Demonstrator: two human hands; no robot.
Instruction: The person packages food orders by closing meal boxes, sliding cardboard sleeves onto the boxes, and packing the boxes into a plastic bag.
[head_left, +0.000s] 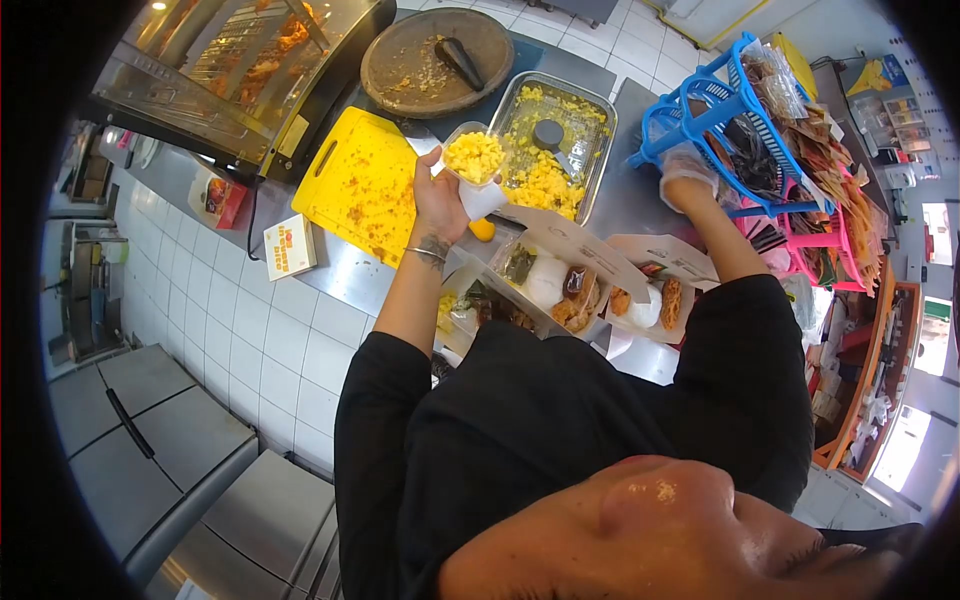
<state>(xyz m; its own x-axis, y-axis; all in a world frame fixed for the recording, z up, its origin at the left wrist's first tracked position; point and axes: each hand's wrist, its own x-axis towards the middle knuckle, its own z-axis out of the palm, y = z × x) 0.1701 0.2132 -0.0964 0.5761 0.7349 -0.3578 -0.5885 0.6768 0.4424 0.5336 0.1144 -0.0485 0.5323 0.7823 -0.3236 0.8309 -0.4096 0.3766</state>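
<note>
My left hand is closed around a small clear plastic cup filled with diced yellow food. The cup is held up beside a metal tray, in which more of the yellow food and a dark round knob lie. In a clear plastic glove, my right hand reaches to the edge of a blue plastic rack; its fingertips are hidden. Below my hands stand open meal boxes: one box holds rice and fried pieces, and another box holds similar food.
A yellow cutting board with crumbs lies left of the tray. Behind it sits a round wooden chopping block with a black-handled tool. A glass warming cabinet stands far left. A pink basket with packets is at right.
</note>
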